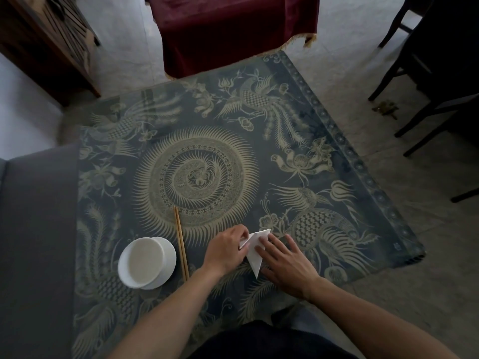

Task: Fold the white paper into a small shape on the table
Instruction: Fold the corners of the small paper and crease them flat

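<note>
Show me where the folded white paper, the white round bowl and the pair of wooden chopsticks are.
folded white paper [255,257], head view, on its lower pointed flap.
white round bowl [146,263], head view, on its inside.
pair of wooden chopsticks [181,244], head view, mid-length.

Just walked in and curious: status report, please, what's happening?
Left hand pinching paper flap. Right hand pressing paper flat on table. Paper part-folded, pointed. Bowl and chopsticks off left, clear.
</note>
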